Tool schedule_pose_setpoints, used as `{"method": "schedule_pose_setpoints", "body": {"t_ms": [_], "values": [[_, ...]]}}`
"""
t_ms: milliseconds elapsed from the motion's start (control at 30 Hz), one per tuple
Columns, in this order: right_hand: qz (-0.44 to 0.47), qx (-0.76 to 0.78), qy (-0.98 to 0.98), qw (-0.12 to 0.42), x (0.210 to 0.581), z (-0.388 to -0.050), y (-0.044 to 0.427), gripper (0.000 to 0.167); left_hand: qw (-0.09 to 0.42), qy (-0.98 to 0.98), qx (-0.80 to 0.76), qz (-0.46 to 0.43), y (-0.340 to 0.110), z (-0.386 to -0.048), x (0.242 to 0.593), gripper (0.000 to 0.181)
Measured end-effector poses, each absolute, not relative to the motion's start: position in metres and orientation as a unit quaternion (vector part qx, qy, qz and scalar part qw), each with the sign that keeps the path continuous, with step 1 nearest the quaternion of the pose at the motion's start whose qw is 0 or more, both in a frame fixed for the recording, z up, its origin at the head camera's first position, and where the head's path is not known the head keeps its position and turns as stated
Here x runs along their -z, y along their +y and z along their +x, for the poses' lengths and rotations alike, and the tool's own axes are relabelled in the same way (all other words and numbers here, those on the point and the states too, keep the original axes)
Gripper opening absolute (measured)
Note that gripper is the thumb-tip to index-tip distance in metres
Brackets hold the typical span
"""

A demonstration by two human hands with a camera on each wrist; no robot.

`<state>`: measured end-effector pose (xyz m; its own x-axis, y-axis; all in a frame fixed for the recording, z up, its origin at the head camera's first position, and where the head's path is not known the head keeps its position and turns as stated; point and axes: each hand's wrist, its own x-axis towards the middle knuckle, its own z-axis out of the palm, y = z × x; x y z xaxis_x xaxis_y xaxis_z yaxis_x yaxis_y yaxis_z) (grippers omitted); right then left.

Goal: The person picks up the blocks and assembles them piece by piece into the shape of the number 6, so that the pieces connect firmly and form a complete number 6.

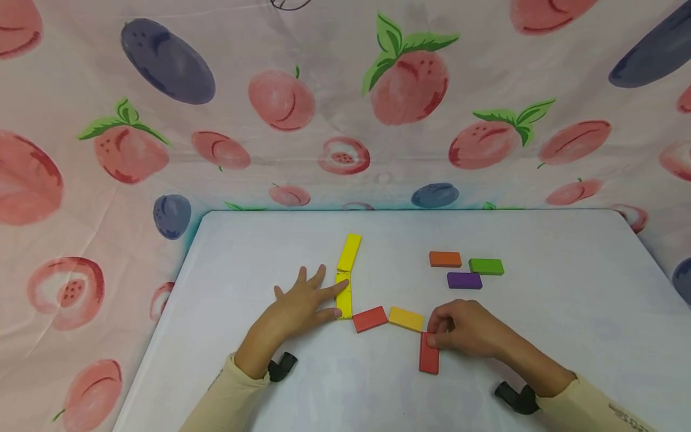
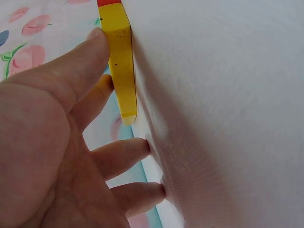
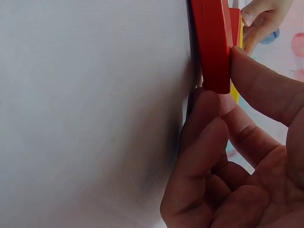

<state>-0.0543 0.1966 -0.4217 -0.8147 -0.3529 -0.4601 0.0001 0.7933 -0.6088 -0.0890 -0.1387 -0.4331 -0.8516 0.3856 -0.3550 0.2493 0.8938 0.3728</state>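
My left hand [image 1: 302, 302] has its fingers spread. Its thumb and index finger touch a yellow block [image 1: 343, 303] lying on the white table. A second yellow block [image 1: 349, 252] adjoins its far end at a slight angle. Near its lower end, a red block [image 1: 369, 319] continues the line, followed by an orange-yellow block [image 1: 406, 318]. My right hand [image 1: 465, 327] holds another red block [image 1: 429, 357], thumb on its top face and other fingers curled at its far end. In the right wrist view, that red block [image 3: 213, 52] lies under the thumb; its far part runs out of frame.
Right of the line, beyond my right hand, lie an orange block [image 1: 445, 259], a green block [image 1: 486, 266] and a purple block [image 1: 464, 280]. The white table [image 1: 243, 240] ends at a fruit-printed cloth [image 1: 345, 108] behind. Black straps' ends [image 1: 516, 398] hang at both wrists.
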Motion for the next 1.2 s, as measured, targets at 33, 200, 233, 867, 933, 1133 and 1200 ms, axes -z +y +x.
{"method": "schedule_pose_setpoints", "body": {"t_ms": [33,200,233,867,933,1133,1200], "values": [[-0.099,0.306,0.902,0.288,0.4218,-0.0542,0.1965,0.012,0.214,0.949,-0.159,0.167,-0.1387,-0.0889,0.4333,0.059],[-0.108,0.306,0.903,0.281,0.4213,-0.0542,0.1960,0.011,0.215,0.949,-0.157,0.169,-0.1391,-0.0892,0.4339,0.061],[-0.110,0.306,0.903,0.280,0.4213,-0.0543,0.1959,0.011,0.213,0.949,-0.157,0.169,-0.1392,-0.0892,0.4341,0.061],[-0.103,0.300,0.905,0.284,0.4214,-0.0556,0.1944,0.012,0.215,0.949,-0.158,0.166,-0.1380,-0.0893,0.4332,0.060],[-0.101,0.299,0.905,0.286,0.4215,-0.0560,0.1943,0.012,0.215,0.950,-0.157,0.166,-0.1378,-0.0893,0.4332,0.060],[-0.093,0.300,0.903,0.294,0.4226,-0.0578,0.1941,0.013,0.215,0.950,-0.156,0.164,-0.1375,-0.0891,0.4329,0.060],[-0.091,0.302,0.901,0.297,0.4232,-0.0583,0.1942,0.013,0.216,0.950,-0.156,0.164,-0.1374,-0.0890,0.4327,0.060]]}}
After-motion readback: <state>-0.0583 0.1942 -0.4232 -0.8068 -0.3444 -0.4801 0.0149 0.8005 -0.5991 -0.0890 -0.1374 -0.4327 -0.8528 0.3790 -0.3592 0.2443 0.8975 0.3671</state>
